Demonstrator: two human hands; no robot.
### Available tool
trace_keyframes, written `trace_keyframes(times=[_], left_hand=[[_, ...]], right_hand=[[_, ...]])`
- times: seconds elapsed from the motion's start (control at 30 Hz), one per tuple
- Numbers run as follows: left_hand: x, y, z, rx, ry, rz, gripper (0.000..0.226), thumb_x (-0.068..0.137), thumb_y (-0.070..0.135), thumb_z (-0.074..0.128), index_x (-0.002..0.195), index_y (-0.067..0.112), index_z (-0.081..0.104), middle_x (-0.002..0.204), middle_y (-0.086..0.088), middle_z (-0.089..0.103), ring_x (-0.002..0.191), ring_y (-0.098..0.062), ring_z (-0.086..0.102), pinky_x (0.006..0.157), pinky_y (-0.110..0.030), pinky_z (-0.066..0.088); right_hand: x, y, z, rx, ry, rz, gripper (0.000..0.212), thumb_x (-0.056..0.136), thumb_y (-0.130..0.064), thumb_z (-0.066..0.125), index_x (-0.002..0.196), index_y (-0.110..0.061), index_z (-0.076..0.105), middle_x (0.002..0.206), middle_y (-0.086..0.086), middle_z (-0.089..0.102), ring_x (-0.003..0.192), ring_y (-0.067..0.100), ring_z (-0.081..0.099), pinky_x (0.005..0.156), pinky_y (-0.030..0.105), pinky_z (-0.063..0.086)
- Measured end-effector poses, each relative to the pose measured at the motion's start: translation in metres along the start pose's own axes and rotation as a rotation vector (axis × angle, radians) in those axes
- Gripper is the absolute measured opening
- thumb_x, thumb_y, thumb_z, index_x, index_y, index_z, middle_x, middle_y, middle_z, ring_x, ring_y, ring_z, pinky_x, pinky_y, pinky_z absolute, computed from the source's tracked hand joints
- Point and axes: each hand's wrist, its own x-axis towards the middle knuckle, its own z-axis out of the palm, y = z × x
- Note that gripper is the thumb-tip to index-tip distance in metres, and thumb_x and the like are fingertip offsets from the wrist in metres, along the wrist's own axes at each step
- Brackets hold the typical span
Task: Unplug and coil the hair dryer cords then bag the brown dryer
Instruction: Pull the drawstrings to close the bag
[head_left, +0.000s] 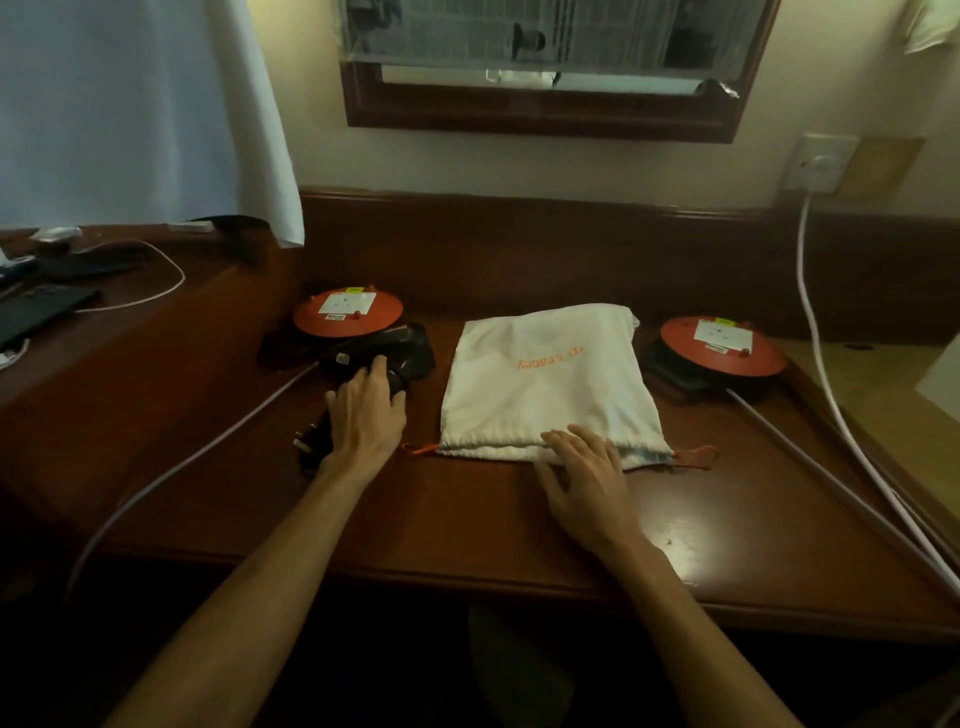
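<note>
The dark hair dryer (387, 353) lies on the worktop (467, 509) left of centre, its body resting against the near side of the left orange reel (347, 310), and the left hand (366, 410) is right on top of it, fingers curled over the handle end, gripping it. Just under that wrist, the dryer's black cord and plug (310, 441) sit bunched on the wood, toward the front-left. Move right: the white drawstring bag (545, 384) lies flat in the middle of the worktop, orange lettering on its face, mouth toward the front edge, with orange drawstring ends poking out at both near corners. The right hand (587, 478) rests open on that near hem, fingers spread and flat on the cloth, pinching nothing. Dryer and bag are just beside one another with a narrow strip of bare wood between them. Beyond the bag, a second orange reel (722, 345) sits near the right edge. A grey cable (182, 467) runs from the left reel off over the front-left edge, and another grey cable (831, 478) trails from the right reel off the front-right. A white cord (815, 332) drops from the wall socket (821, 163) along the right edge. The broad band of worktop between the bag's hem and the front edge is bare.
</note>
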Motion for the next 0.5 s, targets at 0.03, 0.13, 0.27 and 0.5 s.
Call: trace_keyframes(times=[0.03,0.13,0.27,0.5], left_hand=[[-0.005,0.008,-0.007,-0.079,0.038,0.036,0.057,0.095,0.020,0.068,0.146,0.008,0.046,0.135,-0.018,0.062,0.125,-0.037,0.058,0.105,-0.056,0.041],[-0.021,0.043,-0.031,-0.380,0.127,0.168,0.053,0.093,0.019,0.072,0.142,0.011,0.054,0.127,-0.012,0.068,0.118,-0.028,0.063,0.102,-0.042,0.050],[-0.046,0.098,-0.045,-0.753,-0.058,0.264,0.043,0.095,0.027,0.070,0.136,0.022,0.059,0.118,0.008,0.069,0.107,-0.007,0.067,0.086,-0.010,0.051],[-0.048,0.135,-0.012,-0.971,-0.599,0.394,0.048,0.107,0.046,0.034,0.153,0.033,0.038,0.148,0.003,0.054,0.141,-0.016,0.047,0.113,-0.039,0.043]], right_hand=[[-0.001,-0.008,-0.003,0.141,0.008,0.066,0.039,0.100,-0.038,0.055,0.133,-0.019,0.062,0.132,0.002,0.064,0.129,0.017,0.051,0.107,0.029,0.042],[0.002,-0.045,-0.017,0.599,-0.026,0.205,0.041,0.101,-0.044,0.052,0.138,-0.026,0.056,0.124,-0.007,0.065,0.114,0.006,0.061,0.090,0.012,0.048],[0.023,-0.077,-0.034,1.105,-0.002,0.260,0.052,0.102,-0.052,0.039,0.144,-0.025,0.052,0.125,-0.002,0.070,0.117,0.010,0.066,0.096,0.032,0.055],[0.031,-0.033,-0.068,1.316,0.149,0.340,0.049,0.098,-0.043,0.056,0.136,-0.013,0.061,0.124,0.015,0.070,0.116,0.031,0.067,0.096,0.050,0.053]])
